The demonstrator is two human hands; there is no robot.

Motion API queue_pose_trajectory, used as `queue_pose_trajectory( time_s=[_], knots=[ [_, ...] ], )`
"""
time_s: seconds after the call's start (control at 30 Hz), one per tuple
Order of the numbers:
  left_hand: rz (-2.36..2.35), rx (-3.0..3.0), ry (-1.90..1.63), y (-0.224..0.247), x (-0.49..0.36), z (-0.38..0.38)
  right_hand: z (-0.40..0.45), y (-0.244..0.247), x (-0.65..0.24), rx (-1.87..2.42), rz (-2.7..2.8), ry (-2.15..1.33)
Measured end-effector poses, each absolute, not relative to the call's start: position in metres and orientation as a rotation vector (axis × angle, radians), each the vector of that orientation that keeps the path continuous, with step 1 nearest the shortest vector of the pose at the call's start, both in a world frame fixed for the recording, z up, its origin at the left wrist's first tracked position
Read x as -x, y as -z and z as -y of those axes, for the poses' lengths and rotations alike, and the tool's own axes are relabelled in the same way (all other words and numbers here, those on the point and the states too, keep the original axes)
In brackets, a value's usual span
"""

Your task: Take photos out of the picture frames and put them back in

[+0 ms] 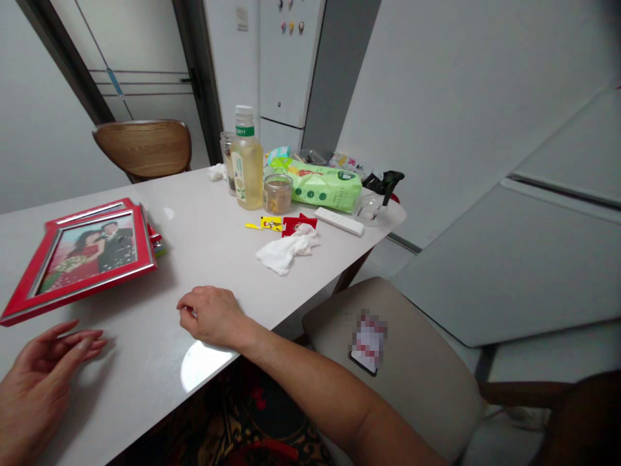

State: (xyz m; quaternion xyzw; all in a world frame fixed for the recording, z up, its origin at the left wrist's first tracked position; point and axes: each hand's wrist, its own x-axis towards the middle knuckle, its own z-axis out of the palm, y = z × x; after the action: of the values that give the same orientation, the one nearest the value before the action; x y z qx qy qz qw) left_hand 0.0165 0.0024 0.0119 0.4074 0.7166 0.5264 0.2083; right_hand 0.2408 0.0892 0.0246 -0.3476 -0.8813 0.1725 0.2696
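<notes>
My left hand [51, 378] is over the near left of the white table [213, 233], its fingers loosely bent and apart, with nothing in them. Just beyond it lies a red picture frame [92, 255] holding a photo of two people. This frame rests tilted on a stack; another red frame [90, 211] shows under its far edge. My right hand [209, 314] rests on the table near its front edge, right of the frames. Its fingers are curled in, and nothing shows in them.
Back right on the table stand a tea bottle [248, 165], a glass jar [278, 194], a green tissue pack [323, 184], a white remote [339, 221] and a crumpled tissue [286, 251]. A phone [369, 346] lies on the chair seat [417, 362]. A wooden chair [145, 149] stands behind.
</notes>
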Motion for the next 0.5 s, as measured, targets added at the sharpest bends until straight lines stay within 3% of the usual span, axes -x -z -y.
queue_pose_trajectory(
  time_s=[0.27,0.5],
  knots=[
    [-1.848,-1.029,-1.498,-0.014,-0.016,0.0,-0.091,-0.025,-0.242,0.963,2.34,-0.576],
    [-1.719,-0.817,-1.354,-0.052,-0.032,-0.011,-0.116,-0.056,-0.218,1.067,1.977,-1.421]
  ],
)
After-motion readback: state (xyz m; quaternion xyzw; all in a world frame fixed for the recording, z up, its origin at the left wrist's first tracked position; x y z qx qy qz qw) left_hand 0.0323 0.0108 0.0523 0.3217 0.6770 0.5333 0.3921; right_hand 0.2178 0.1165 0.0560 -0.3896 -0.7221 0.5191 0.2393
